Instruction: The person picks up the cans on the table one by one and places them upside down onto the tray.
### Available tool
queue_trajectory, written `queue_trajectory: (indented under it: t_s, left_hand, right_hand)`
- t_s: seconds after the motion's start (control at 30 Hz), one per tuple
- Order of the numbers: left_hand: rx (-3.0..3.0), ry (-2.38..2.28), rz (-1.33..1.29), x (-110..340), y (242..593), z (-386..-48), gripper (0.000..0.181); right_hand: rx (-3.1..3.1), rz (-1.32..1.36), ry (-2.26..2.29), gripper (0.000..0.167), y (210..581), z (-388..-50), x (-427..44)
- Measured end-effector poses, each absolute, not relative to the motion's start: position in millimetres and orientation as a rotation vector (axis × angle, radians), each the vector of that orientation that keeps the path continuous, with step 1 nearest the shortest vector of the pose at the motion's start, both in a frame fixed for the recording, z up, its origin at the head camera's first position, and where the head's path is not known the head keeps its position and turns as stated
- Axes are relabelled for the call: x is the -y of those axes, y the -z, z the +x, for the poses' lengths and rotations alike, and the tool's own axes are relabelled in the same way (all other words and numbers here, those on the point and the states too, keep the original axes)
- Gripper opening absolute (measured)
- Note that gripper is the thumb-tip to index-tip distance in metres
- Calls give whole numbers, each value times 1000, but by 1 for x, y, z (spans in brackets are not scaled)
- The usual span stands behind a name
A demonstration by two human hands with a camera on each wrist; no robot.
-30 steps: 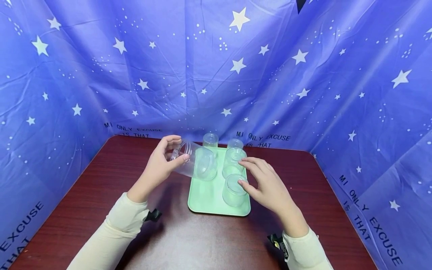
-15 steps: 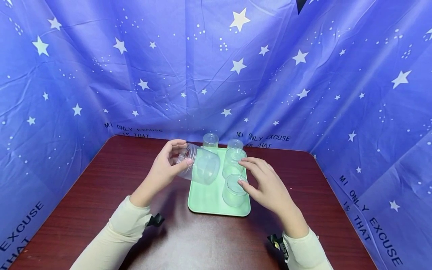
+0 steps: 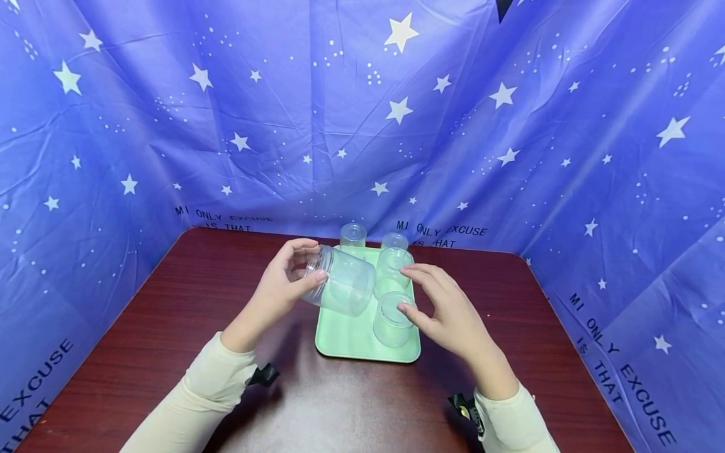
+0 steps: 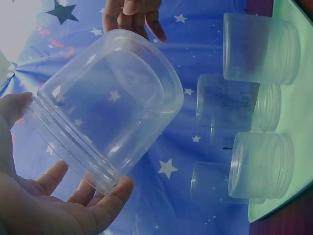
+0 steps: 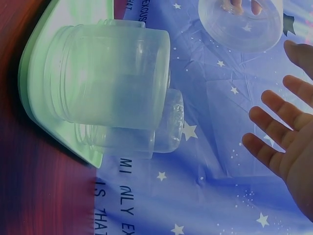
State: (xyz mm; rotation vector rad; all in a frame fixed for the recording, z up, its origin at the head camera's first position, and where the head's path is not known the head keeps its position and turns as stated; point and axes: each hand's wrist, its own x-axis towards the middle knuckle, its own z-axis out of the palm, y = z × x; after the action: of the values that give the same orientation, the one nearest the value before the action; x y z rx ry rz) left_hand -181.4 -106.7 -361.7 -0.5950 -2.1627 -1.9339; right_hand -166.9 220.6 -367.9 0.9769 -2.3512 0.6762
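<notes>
My left hand [image 3: 283, 280] grips a clear plastic jar [image 3: 348, 283] by its threaded mouth, fingers on one side and thumb on the other. The jar is tilted above the green tray [image 3: 345, 343], with its base towards the right. In the left wrist view, the held jar [image 4: 112, 93] looks empty. My right hand [image 3: 447, 302] hovers beside the tray's right row with its fingers spread and relaxed. Judging by the right wrist view, the right hand [image 5: 288, 127] holds nothing and is apart from the front right jar [image 5: 112, 78].
Several more clear jars stand mouth down on the tray, among them a back left jar [image 3: 353, 235], a back right jar [image 3: 394, 241] and a middle right jar [image 3: 394, 261]. The tray lies on a dark red wooden table [image 3: 226, 270]. A blue star-patterned curtain [image 3: 362, 113] surrounds the table.
My left hand has moved a little right and nearer with the jar, whose base now hangs further over the tray. The right hand has stayed in place.
</notes>
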Motion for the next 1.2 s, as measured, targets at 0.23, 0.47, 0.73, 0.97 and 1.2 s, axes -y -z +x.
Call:
queue_trajectory:
  t_s: [0.23,0.47,0.73,0.97,1.2]
  left_hand:
    - [2156,1962,-632,104,364,-181,54]
    - [2173,1946,-682,101,365,-178,55]
    - [2155,1972,-728,99,366,-178,56]
    - [2106,2080,-737,96,368,-179,55]
    - [2059,2149,-770,93,370,-179,55]
  right_hand:
    - [2343,1000,-728,64,368,-165,-218]
    - [2346,1007,-743,64,370,-164,-216]
    - [2343,1002,-802,66,369,-162,-214]
    - [2361,1005,-869,71,367,-160,-213]
    - [2390,1017,-949,78,366,-157,-213]
